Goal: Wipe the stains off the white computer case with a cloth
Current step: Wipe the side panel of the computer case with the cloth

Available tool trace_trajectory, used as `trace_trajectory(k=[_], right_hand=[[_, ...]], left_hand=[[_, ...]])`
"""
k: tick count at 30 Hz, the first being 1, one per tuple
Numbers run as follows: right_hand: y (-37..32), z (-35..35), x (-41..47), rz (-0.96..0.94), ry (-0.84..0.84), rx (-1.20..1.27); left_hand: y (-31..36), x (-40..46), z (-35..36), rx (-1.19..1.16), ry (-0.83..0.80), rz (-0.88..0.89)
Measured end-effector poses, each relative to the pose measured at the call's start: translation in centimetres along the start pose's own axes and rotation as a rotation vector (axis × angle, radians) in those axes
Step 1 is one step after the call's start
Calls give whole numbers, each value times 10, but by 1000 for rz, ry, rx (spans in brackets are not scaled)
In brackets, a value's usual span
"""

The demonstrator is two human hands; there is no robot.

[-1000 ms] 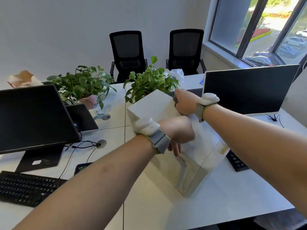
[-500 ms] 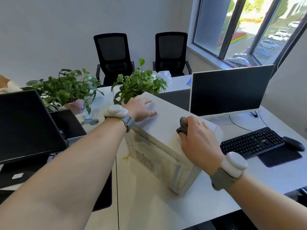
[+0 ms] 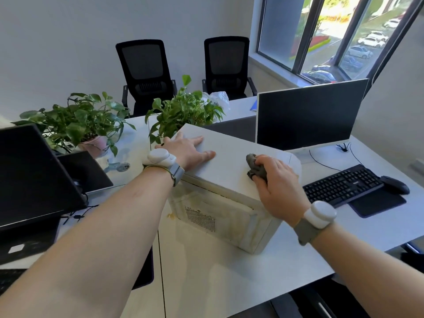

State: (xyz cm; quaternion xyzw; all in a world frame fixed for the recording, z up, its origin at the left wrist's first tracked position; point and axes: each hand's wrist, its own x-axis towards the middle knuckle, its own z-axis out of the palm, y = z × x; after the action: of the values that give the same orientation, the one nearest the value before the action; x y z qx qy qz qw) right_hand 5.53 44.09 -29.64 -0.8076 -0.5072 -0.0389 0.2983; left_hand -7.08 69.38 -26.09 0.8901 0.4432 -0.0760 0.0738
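Observation:
The white computer case (image 3: pixel 231 157) lies on its side in the middle of the desk, its yellowed, stained vented end facing me. My left hand (image 3: pixel 188 150) rests flat on the case's top panel near its far left edge, fingers straight. My right hand (image 3: pixel 275 180) grips a bunched grey cloth (image 3: pixel 254 166) and presses it onto the top panel near the right edge. Most of the cloth is hidden under my fingers.
A monitor (image 3: pixel 309 113) stands right behind the case, with a black keyboard (image 3: pixel 341 184) and mouse (image 3: pixel 394 184) to the right. Two potted plants (image 3: pixel 185 113) (image 3: pixel 75 120) sit behind and left. Another monitor (image 3: pixel 34 175) is at left. Two black chairs (image 3: pixel 146 72) stand at the wall.
A second ago both hands held the tilted case. It now lies flat; my left hand has spread on top and my right hand with the cloth has come onto the top panel.

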Motion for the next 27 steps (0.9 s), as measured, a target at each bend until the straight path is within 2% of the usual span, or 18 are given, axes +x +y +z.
trace_trajectory(k=[8,14,16,19,24,27], right_hand=[[70,-34,76,-27,-199,-158],[81,-32,102,-72,-209,-163],[81,-31,104,-89,-234,-189],[81,-26,104,-90,-244,-193],[46,-12,95,-62,-105,39],[13,-1,79,-47,-96,290]], left_hand=[[31,-7,18,147,93,-89],[31,-25,11,178,83,-143],[25,-26,16,176,131,-71],[12,-26,33,14,225,72],[4,-16,40,-90,265,88],[-3,-16,38,-156,319,88]])
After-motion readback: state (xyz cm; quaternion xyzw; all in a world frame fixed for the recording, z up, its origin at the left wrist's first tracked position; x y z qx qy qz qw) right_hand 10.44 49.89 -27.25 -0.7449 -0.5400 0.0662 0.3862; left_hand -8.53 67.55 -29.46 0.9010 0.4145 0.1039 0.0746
